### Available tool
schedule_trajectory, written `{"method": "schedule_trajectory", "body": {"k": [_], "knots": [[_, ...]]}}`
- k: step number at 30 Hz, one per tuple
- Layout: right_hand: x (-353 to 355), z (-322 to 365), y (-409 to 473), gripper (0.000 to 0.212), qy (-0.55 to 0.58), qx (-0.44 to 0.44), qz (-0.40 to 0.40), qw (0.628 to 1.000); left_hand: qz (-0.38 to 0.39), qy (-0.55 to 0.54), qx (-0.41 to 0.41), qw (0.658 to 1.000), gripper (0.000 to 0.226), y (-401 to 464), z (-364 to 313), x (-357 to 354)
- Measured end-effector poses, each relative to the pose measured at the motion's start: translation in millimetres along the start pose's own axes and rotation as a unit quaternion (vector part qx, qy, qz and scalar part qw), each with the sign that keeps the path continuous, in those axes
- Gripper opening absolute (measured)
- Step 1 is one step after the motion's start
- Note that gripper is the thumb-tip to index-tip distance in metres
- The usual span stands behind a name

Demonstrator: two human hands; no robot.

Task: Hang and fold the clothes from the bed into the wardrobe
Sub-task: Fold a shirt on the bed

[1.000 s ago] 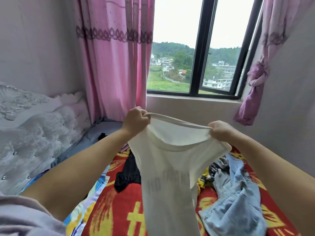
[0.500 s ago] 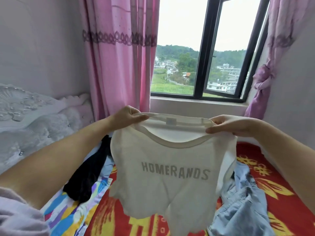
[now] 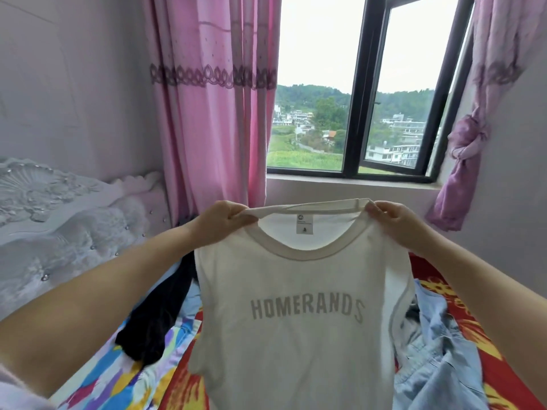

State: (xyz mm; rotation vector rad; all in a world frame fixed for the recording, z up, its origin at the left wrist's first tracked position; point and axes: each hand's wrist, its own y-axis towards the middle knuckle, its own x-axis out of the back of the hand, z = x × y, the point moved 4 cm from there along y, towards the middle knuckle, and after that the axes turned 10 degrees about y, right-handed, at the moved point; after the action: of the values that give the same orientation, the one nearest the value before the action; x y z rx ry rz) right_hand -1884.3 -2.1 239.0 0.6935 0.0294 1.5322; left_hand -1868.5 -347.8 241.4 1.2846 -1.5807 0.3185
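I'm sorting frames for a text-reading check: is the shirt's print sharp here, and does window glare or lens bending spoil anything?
Head view: the white shirt is sharp, its HOMERANDS print legible; the window sky is blown out white, without washing over the shirt; wide-angle bending tilts the window frame and stretches both forearms at the edges.

A black-framed window [image 3: 370,93] lets in daylight and shows green hills and houses. Pink curtains [image 3: 213,99] hang beside it. A padded white headboard [image 3: 59,220] stands against the pale wall [image 3: 74,84].

i see cream matt knit cotton top [image 3: 296,306] | pale blue denim garment [image 3: 438,365] | pink sheer cloth curtain [image 3: 213,113] | glossy black window frame [image 3: 359,84]
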Motion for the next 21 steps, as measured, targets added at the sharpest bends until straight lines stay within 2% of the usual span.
{"method": "schedule_trajectory", "body": {"k": [3, 6, 8, 10, 12, 13, 15, 17, 19, 21], "knots": [[1.7, 7.9, 0.2, 0.049, -0.027, 0.051, -0.010, 0.998, -0.095, 0.032, -0.038, 0.994, 0.054, 1.7, -9.2, 5.0], [3.0, 13.4, -0.2, 0.041, 0.004, 0.030, 0.023, 0.999, -0.138, 0.036, -0.056, 0.988, 0.049, 3.1, -8.8, 10.1], [3.0, 13.5, -2.2, 0.040, 0.057, -0.028, 0.108, 0.992, -0.126, -0.001, -0.025, 0.992, 0.046, 3.2, -0.4, 11.0], [5.7, 8.7, -5.7, 0.039, 0.114, -0.133, 0.216, 0.960, -0.092, -0.051, 0.026, 0.994, 0.043, 2.5, 9.7, 9.4], [11.3, 4.2, -9.1, 0.040, 0.105, -0.207, 0.288, 0.929, -0.035, -0.073, 0.074, 0.994, 0.051, 1.1, 21.6, 6.7], [13.4, 2.4, -8.4, 0.037, 0.067, -0.218, 0.289, 0.930, -0.001, -0.080, 0.096, 0.992, 0.059, 0.1, 27.3, 5.2], [13.2, 0.1, -4.2, 0.027, -0.041, -0.192, 0.214, 0.957, 0.055, -0.100, 0.140, 0.984, 0.064, -2.6, 33.9, 2.1], [2.4, -1.2, 2.3, 0.031, -0.103, -0.168, 0.111, 0.974, 0.067, -0.139, 0.182, 0.971, 0.053, -2.2, 30.6, -3.3], [-22.0, 0.9, 3.9, 0.037, -0.067, -0.187, 0.052, 0.979, 0.020, -0.191, 0.219, 0.957, 0.048, 4.9, 16.8, -11.0], [-53.9, 9.1, 2.4, 0.041, 0.007, -0.210, 0.035, 0.977, -0.003, -0.225, 0.232, 0.946, 0.041, 11.9, -11.3, -26.2]]}}
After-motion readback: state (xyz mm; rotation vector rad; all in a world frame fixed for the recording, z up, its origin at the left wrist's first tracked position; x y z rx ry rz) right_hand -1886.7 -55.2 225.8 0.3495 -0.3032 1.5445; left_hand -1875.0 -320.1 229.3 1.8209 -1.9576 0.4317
